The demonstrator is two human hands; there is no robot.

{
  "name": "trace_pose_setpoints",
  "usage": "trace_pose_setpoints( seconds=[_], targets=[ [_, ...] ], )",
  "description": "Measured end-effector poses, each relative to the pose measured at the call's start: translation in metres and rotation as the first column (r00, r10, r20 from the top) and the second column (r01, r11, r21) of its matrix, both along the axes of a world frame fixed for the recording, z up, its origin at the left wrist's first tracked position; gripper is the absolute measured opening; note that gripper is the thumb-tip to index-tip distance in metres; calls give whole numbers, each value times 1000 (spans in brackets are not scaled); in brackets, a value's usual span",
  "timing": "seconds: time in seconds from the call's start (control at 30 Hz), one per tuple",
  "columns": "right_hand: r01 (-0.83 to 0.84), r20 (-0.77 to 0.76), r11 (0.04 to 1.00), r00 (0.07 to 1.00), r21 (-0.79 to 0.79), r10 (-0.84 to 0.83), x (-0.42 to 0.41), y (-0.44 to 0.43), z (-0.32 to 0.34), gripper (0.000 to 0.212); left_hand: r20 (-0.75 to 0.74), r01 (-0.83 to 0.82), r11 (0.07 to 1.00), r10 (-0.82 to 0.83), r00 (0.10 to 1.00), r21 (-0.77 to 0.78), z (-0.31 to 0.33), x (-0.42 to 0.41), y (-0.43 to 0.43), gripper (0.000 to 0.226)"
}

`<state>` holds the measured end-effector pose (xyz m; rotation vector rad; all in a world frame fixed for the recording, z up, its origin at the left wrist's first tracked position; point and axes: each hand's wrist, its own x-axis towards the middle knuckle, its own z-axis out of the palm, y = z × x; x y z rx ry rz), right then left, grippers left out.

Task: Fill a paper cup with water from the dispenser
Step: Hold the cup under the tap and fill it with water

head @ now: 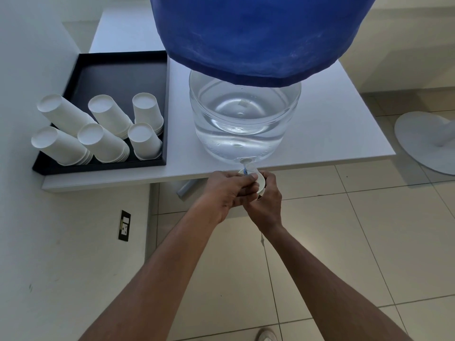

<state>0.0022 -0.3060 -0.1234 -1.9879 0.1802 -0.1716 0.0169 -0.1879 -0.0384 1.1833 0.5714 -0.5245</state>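
Note:
A clear water dispenser jar (243,121) stands on a white table (344,134), with a blue-covered bottle (253,33) upside down on top. Its white and blue tap (247,166) juts over the table's front edge. A white paper cup (261,184) sits just under the tap, mostly hidden by my fingers. My right hand (267,205) is wrapped around the cup from below and the right. My left hand (226,193) reaches in from the left, fingers closed at the tap and the cup's rim. Whether water is running is hidden.
A black tray (118,65) at the table's left holds several stacks of upside-down white paper cups (103,141). A white wall with a socket (124,225) is on the left. A tiled floor lies below, with a white round stand base (423,141) at the right.

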Motion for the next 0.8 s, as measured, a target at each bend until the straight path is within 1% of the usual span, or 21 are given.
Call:
trace_pose_setpoints(
  seconds=[0.1, 0.23, 0.33, 0.4, 0.6, 0.8],
  targets=[
    [2, 1, 1000, 1000, 3, -2, 0, -1, 1, 46, 50, -1, 1000, -1, 999, 30, -9, -5, 3, 24],
    [-15, -6, 1000, 1000, 9, 15, -1, -2, 0, 43, 99, -22, 999, 19, 995, 23, -12, -8, 5, 26],
    [-26, -9, 999, 1000, 19, 26, -2, -4, 0, 46, 100, -13, 1000, 12, 995, 10, -13, -11, 6, 15],
    [-30, -18, 999, 999, 24, 31, -2, -5, -2, 47, 97, -14, 1000, 14, 995, -4, -13, -11, 6, 13],
    [-36, -18, 999, 999, 35, 37, -4, -9, -4, 54, 97, -26, 999, 28, 995, -23, -13, -12, 8, 19],
    [-33, -11, 999, 999, 41, 34, -5, -14, -6, 56, 95, -31, 999, 32, 995, -14, -15, -13, 7, 20]
  ],
)
